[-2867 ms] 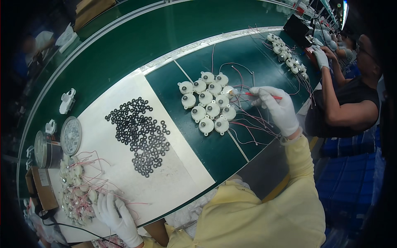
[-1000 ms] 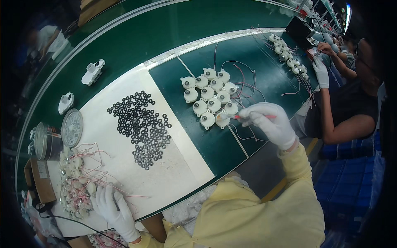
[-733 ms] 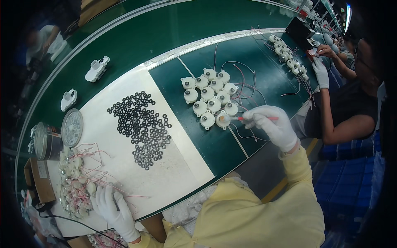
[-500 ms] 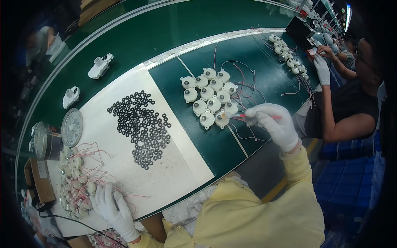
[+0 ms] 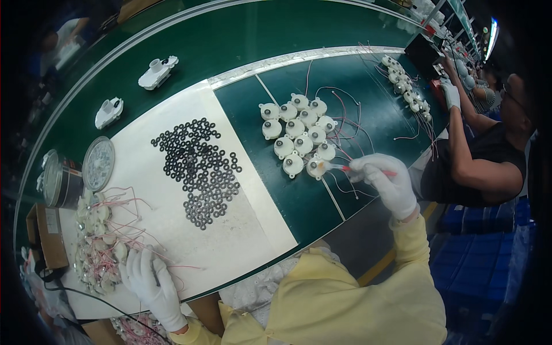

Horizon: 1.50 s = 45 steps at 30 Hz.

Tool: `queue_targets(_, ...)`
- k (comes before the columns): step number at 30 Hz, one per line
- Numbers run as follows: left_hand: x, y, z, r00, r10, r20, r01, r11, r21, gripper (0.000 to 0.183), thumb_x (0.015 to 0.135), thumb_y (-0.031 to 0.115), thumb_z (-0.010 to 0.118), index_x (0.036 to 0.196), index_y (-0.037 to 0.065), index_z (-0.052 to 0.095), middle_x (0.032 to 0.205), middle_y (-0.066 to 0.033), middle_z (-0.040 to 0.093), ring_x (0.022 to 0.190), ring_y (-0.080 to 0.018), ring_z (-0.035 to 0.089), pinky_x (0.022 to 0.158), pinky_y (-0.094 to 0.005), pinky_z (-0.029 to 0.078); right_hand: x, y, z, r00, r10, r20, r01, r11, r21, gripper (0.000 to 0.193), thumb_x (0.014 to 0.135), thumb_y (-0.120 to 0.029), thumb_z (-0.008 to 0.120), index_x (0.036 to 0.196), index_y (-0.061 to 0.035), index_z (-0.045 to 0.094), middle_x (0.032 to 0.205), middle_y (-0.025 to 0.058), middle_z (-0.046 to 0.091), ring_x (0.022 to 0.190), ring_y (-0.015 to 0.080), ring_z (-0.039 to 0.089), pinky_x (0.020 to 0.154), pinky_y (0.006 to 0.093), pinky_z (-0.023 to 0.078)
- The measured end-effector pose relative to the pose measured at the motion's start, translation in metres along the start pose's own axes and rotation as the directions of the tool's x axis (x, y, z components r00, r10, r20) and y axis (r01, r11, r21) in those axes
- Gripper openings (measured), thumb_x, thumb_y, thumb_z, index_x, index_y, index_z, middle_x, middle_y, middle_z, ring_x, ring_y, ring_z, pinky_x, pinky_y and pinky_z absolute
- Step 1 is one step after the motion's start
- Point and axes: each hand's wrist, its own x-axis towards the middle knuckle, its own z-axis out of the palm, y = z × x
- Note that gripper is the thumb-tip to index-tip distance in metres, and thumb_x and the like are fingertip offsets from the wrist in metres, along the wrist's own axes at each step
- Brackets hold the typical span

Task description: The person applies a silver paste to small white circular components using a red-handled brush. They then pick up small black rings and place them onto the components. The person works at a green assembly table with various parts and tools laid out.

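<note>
My right hand (image 5: 389,187), in a white glove, pinches a small red-handled brush (image 5: 345,168). The brush's pale tip meets the nearest of several round white motors (image 5: 315,168), which stand grouped on the green mat with dark hubs upward. Their thin red and white wires trail to the right. On the left, my gloved left hand (image 5: 150,284) rests at the edge of a heap of similar white motors (image 5: 92,259) with tangled pink wires. Its fingers are stretched out, and I see nothing held in them.
Many small black rings (image 5: 192,152) lie spread on the white board (image 5: 253,213). A clear round dish (image 5: 99,164), a tub (image 5: 63,183) and a cardboard box (image 5: 49,236) stand left. White housings (image 5: 158,73) sit on the green belt. A co-worker (image 5: 486,155) sits right, near more motors (image 5: 407,89).
The white housings have shifted rightward along the belt. The view has tilted slightly. My right hand keeps the brush at the same motor, and my left hand stays by the heap.
</note>
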Motion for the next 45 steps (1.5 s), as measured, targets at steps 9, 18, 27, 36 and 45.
queue_targets(9, -0.003, -0.002, 0.003, 1.0, -0.012, -0.015, 0.011, 1.0, -0.011, 0.028, 0.091, 0.007, 0.063, 0.119, 0.003, 0.064, 0.118, -0.0145, 0.064, 0.123, -0.0358, 0.056, 0.115, -0.056, 0.029, 0.01, -0.011, 0.015, 0.999, -0.05, -0.017, 0.052, 0.989, 0.137, 0.023, 0.101, -0.005, 0.055, 0.115, 0.0087, 0.068, 0.11, 0.0177, 0.072, 0.093, 0.0215, 0.073, 0.084, 0.032, 0.059)
queue_targets(18, -0.002, -0.002, 0.001, 1.0, -0.016, -0.006, 0.016, 1.0, -0.013, 0.028, 0.091, 0.008, 0.064, 0.118, 0.003, 0.064, 0.118, -0.0146, 0.064, 0.122, -0.0361, 0.056, 0.115, -0.0552, 0.029, 0.036, -0.016, 0.042, 0.983, -0.151, 0.104, 0.157, 0.986, -0.055, 0.021, 0.099, -0.001, 0.055, 0.112, 0.0076, 0.069, 0.103, 0.0158, 0.073, 0.091, 0.0202, 0.072, 0.08, 0.0299, 0.057)
queue_targets(27, -0.001, -0.003, 0.001, 1.0, 0.002, -0.01, -0.002, 1.0, -0.009, 0.029, 0.09, 0.008, 0.064, 0.119, 0.004, 0.065, 0.117, -0.014, 0.064, 0.122, -0.0357, 0.057, 0.113, -0.0546, 0.032, 0.026, -0.005, 0.035, 0.997, -0.06, 0.048, 0.061, 0.998, -0.01, 0.021, 0.098, -0.003, 0.056, 0.11, 0.0066, 0.07, 0.102, 0.0154, 0.074, 0.087, 0.0185, 0.071, 0.076, 0.0291, 0.055)
queue_targets(36, -0.003, -0.002, 0.002, 1.0, -0.013, -0.015, 0.013, 0.999, 0.033, 0.031, 0.09, 0.007, 0.064, 0.121, 0.005, 0.064, 0.121, -0.0137, 0.063, 0.124, -0.0349, 0.056, 0.113, -0.0546, 0.033, 0.028, -0.006, 0.043, 0.992, -0.127, 0.019, 0.126, 0.991, 0.039, 0.021, 0.097, -0.002, 0.056, 0.111, 0.0061, 0.07, 0.1, 0.0144, 0.074, 0.086, 0.0187, 0.071, 0.077, 0.0296, 0.056)
queue_targets(45, -0.021, -0.008, -0.016, 0.995, -0.033, -0.091, 0.032, 0.999, -0.02, 0.037, 0.091, 0.007, 0.063, 0.128, 0.004, 0.06, 0.139, -0.0199, 0.055, 0.125, -0.04, 0.052, 0.113, -0.0543, 0.033, 0.006, -0.008, 0.026, 0.992, -0.102, -0.075, 0.098, 0.994, -0.057, 0.021, 0.098, -0.005, 0.058, 0.111, 0.0037, 0.071, 0.096, 0.0126, 0.074, 0.083, 0.0176, 0.07, 0.074, 0.0296, 0.054)
